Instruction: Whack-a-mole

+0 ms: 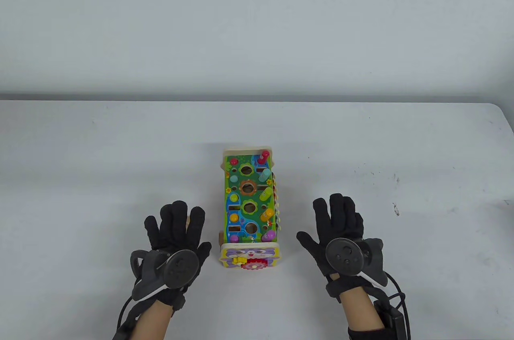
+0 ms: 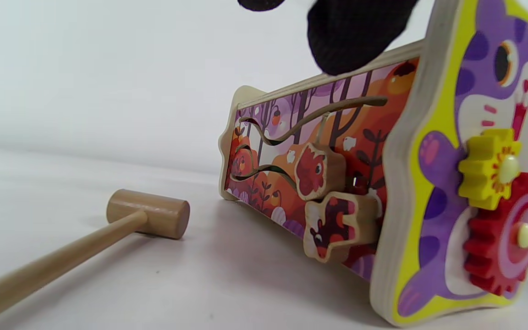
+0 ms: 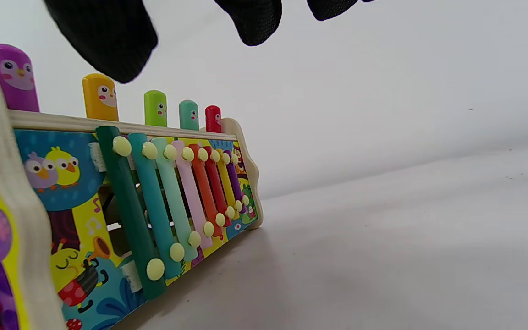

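Observation:
The wooden whack-a-mole toy box (image 1: 249, 203) stands mid-table, its green top facing up. Its right row of pegs stands raised, from the red peg (image 1: 264, 156) at the far end to the purple peg (image 1: 269, 235) at the near end; the left row sits low. My left hand (image 1: 176, 227) lies open, fingers spread, just left of the box. In the left wrist view the wooden hammer (image 2: 149, 213) lies on the table beside the box (image 2: 337, 183), not gripped. In the table view my hand hides it. My right hand (image 1: 337, 219) is open and empty, right of the box.
The right wrist view shows the box's xylophone side (image 3: 177, 192) and the raised pegs (image 3: 100, 97) above it. The box's near end carries yellow and red gears (image 1: 247, 263). The white table (image 1: 401, 147) ends at a far edge against a pale wall.

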`<state>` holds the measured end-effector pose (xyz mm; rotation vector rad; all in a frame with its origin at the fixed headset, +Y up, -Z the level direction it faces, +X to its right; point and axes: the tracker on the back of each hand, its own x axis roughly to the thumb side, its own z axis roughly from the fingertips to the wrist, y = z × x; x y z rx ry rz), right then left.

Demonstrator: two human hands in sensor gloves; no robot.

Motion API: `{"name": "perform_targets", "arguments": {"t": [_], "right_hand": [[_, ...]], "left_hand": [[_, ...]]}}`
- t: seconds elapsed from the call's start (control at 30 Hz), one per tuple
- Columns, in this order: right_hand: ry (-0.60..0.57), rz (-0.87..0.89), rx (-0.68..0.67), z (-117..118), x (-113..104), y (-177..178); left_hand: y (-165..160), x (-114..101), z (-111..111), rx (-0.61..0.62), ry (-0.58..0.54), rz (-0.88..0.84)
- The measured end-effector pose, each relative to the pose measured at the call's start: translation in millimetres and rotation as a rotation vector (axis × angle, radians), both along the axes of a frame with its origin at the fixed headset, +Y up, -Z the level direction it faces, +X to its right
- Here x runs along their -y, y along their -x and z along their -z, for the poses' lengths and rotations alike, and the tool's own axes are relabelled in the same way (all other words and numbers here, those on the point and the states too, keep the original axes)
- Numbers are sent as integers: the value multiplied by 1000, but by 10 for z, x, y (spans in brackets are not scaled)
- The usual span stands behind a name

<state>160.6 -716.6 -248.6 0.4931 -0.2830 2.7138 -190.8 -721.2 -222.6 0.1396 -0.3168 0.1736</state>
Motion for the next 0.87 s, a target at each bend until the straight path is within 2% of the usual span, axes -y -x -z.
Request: {"name": "perform_targets", "arguments": {"t": [0.87], "right_hand": [[14,25,1,3,14,-8]], "left_hand": [[9,14,3,10,13,-35]]}}
